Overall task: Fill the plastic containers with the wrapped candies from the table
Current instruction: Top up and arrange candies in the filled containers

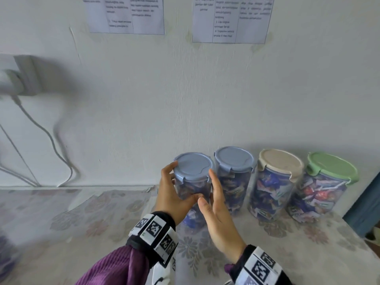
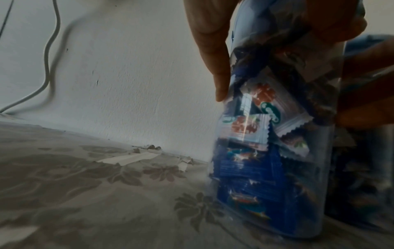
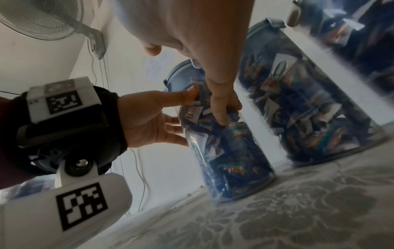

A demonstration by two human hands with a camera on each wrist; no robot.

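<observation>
Right wrist only: wall fan point(image 3: 40, 18) above left hand point(image 3: 149, 121).

Lighting: soft, even daylight, cool cast; head view bright, wrist views dim. Blur: fan point(image 1: 14, 79) at far left smeared. Distortion: edges bowed. Shadows: faint.

Four lidded candy containers point(image 1: 193, 182); two hands point(image 1: 172, 194); two wall papers point(image 1: 125, 15)

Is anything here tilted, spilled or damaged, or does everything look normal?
The clear plastic container with the blue lid leans instead of standing flat like the three lidded containers beside it; the left hand grips it. The floral table covering is torn and peeling by the wall. No candies are spilled.
</observation>
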